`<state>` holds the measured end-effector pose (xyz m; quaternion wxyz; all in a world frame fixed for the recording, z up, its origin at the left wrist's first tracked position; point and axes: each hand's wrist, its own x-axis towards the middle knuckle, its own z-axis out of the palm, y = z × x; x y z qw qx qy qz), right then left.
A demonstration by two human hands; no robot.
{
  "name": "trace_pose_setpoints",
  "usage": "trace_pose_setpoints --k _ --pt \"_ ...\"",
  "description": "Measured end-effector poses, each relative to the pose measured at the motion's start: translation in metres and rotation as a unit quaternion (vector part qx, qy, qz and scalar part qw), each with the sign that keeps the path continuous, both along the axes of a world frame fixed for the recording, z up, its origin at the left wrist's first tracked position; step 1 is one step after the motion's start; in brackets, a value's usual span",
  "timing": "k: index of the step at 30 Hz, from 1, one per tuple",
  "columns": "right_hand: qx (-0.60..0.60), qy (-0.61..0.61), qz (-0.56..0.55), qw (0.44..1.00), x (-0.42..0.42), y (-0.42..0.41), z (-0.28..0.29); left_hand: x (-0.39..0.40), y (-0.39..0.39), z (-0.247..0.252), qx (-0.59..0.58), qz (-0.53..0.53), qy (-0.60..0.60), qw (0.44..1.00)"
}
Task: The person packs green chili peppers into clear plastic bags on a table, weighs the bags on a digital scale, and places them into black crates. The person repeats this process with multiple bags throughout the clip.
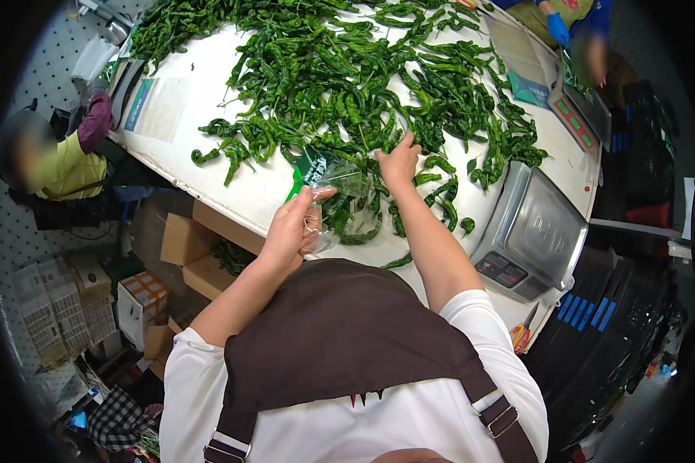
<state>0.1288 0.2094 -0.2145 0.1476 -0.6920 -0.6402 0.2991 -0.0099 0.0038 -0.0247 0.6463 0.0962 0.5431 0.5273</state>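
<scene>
My left hand (292,231) grips a clear plastic bag (343,176) with a green printed panel, above the near edge of the white table (237,199). Green peppers show through or behind the film; whether any are inside I cannot tell. My right hand (399,165) is at the near side of a spread of long, wrinkled green peppers (347,87), thumb and forefinger apart. Its fingertips are against or just above the peppers, and I see nothing held in it. A few loose peppers (440,191) lie beside my right wrist.
A digital scale with a steel pan (541,223) stands at right, with scissors (521,335) near the table edge. Another scale (579,116) is farther off. Co-workers sit at left (63,162) and far right (579,29). Cardboard boxes (191,240) and stacked black crates (596,347) flank me.
</scene>
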Motion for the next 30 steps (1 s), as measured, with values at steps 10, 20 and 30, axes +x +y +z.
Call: trace_pose_setpoints --k 10,20,30 --pt "-0.269 0.511 -0.06 0.814 0.115 0.003 0.068 0.009 -0.005 0.005 0.027 0.008 0.017 0.999" --pt "-0.196 0.327 0.19 0.905 0.206 -0.096 0.3 0.032 -0.001 0.006 0.032 -0.005 0.055 0.998" --pt "-0.13 0.054 0.464 0.875 0.102 -0.12 0.218 0.06 -0.005 -0.012 0.102 -0.092 0.212 0.968"
